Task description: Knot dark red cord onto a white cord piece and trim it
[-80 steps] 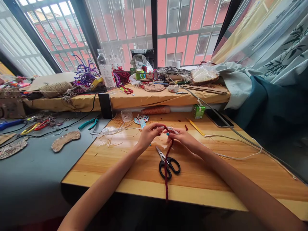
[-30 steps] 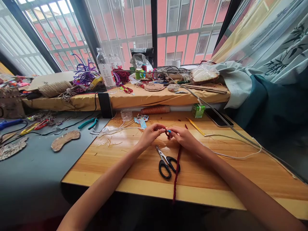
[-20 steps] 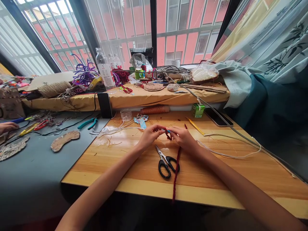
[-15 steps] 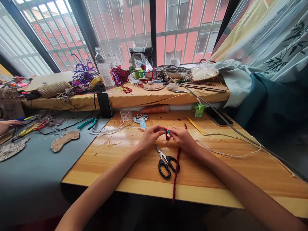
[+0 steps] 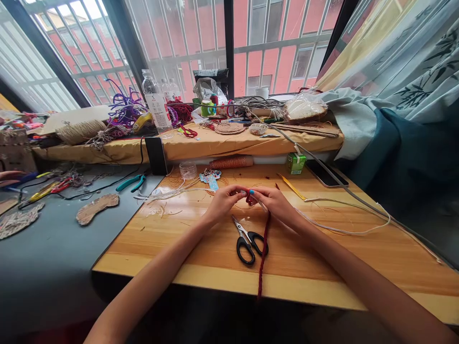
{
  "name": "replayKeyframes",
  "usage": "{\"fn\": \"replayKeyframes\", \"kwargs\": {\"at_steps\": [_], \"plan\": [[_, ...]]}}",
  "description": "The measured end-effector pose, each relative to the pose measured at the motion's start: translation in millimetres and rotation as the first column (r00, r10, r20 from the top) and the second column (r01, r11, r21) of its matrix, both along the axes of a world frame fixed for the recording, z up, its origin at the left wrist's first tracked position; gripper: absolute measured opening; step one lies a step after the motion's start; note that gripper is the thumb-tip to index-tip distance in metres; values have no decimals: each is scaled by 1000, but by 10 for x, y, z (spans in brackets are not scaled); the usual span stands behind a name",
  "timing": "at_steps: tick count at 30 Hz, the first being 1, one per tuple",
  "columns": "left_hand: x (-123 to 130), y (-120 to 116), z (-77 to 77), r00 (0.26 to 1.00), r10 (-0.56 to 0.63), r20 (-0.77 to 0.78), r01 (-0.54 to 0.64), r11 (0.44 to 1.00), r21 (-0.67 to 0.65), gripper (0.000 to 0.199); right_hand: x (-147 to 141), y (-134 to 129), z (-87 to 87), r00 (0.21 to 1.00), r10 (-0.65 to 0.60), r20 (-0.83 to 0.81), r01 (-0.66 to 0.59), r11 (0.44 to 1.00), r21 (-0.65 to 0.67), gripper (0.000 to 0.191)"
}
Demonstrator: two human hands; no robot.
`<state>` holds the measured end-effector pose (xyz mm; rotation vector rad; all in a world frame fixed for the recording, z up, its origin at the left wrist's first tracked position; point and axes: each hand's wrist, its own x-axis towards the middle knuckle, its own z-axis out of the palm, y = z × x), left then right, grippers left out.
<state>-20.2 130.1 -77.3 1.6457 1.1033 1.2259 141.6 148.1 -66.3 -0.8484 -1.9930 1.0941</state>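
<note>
Dark red yarn (image 5: 264,248) hangs down from my fingers, crosses the scissors' right handle and drops over the table's front edge. Its small looped end is pinched between my left hand (image 5: 226,199) and my right hand (image 5: 269,199), whose fingertips nearly meet. A thin pale tool, partly hidden, shows below my right fingers. Just under my hands lie black-handled scissors (image 5: 245,239), blades slightly apart and pointing up and left. A blue-and-white patterned piece (image 5: 211,180) lies beyond my left hand.
A clear round container (image 5: 188,170), an orange thread spool (image 5: 231,162), a green box (image 5: 296,163) and a phone (image 5: 327,173) line the back. White cord loops at right. Teal pliers (image 5: 132,182) and cardboard pieces lie left, where another person's hand (image 5: 10,177) shows.
My fingers have shifted slightly around the red yarn, and a pale tool now shows under my right hand. The other person's hand at the far left has moved a little.
</note>
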Motion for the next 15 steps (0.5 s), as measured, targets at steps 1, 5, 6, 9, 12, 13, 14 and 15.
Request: {"fn": "replayKeyframes", "kwargs": {"at_steps": [1,5,6,9,12,13,14,15], "plan": [[5,-6,5,1000,-1,-5,1,1000,5,20,-3,-3,2,1000,-1,-11,1,1000,-22,29],[22,-27,9,1000,-9,6,9,1000,9,19,-10,-20,2,1000,-30,-9,29,998,-58,30],[25,-29,6,1000,-7,10,6,1000,9,18,-10,-23,1,1000,-30,-6,30,998,-60,30],[29,-26,0,999,-21,42,21,1000,-7,21,-1,-30,8,1000,-24,-1,24,999,-41,28],[33,-18,3,991,-62,116,71,995,-71,27,11,-46,32,998,-56,-5,56,998,7,25],[35,-16,8,987,-69,143,84,991,-101,30,13,-53,40,998,-68,-8,68,997,24,24],[38,-16,15,983,-70,168,93,987,-134,32,15,-59,47,997,-81,-10,81,996,43,23],[41,-16,23,979,-72,191,105,980,-167,34,16,-62,49,996,-91,-12,92,994,63,23]]}}
